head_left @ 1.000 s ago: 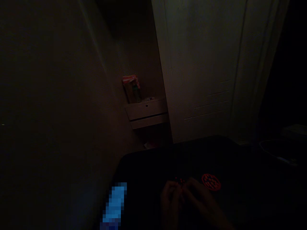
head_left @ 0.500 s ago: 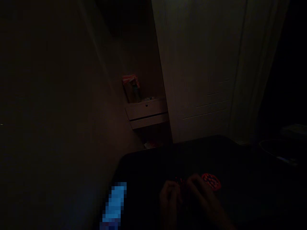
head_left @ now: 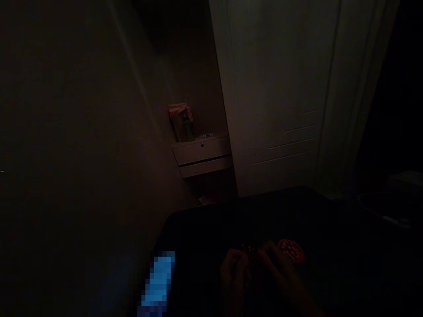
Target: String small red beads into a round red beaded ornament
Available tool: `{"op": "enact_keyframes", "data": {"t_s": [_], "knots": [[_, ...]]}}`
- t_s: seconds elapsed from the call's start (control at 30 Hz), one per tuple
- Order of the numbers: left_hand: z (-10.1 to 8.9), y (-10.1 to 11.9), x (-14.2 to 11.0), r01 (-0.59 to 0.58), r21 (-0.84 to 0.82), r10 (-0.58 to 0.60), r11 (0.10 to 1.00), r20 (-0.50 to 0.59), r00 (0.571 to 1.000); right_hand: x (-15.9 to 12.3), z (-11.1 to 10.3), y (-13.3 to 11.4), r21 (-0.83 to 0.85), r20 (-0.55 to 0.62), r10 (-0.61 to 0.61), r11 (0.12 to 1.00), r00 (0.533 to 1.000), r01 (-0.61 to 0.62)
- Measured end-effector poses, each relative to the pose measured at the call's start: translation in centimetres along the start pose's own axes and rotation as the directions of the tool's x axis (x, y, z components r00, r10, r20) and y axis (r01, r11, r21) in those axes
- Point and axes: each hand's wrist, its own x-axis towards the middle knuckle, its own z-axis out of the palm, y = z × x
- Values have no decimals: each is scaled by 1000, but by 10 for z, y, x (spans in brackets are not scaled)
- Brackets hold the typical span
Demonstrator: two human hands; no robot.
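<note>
The scene is very dark. My left hand (head_left: 234,269) is low in the middle, its fingers curled in toward the thumb. Just to its right, my right hand (head_left: 279,264) reaches in with fingers pressed together. Whatever they pinch is too dark and small to make out. Between the fingertips show several small red bits (head_left: 250,251), perhaps beads, on or above the dark surface. A round, flat thing with a red rim and a dark-and-red pattern (head_left: 291,251) lies right beside my right hand.
The dark surface (head_left: 205,233) looks like a bed. A lit, blurred-out screen (head_left: 157,279) is at its left edge. Beyond stand a pale cupboard door (head_left: 274,88) and a shelf with a drawer (head_left: 203,152), bearing a red-and-white packet (head_left: 179,108). A pale cable (head_left: 370,209) lies at right.
Both hands stay nearly in place, with only slight finger movement. The light on the cupboard door is a little brighter, and the red bits between the hands show more clearly.
</note>
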Motion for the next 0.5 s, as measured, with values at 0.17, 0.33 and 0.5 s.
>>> {"op": "enact_keyframes", "data": {"t_s": [0.17, 0.33, 0.5], "knots": [[0, 0, -1, -35, -6, 35, 999, -1, 999, -1, 0, -2, 0, 10, 3, 1000, 1000, -3], [0, 0, -1, -14, -26, 14, 1000, -1, 1000, -1, 2, 6, -17, -45, 34, 999, 998, -34], [1, 1, -1, 18, -44, -18, 999, -2, 1000, -2, 0, 8, -10, -48, 13, 1000, 999, -13]]}}
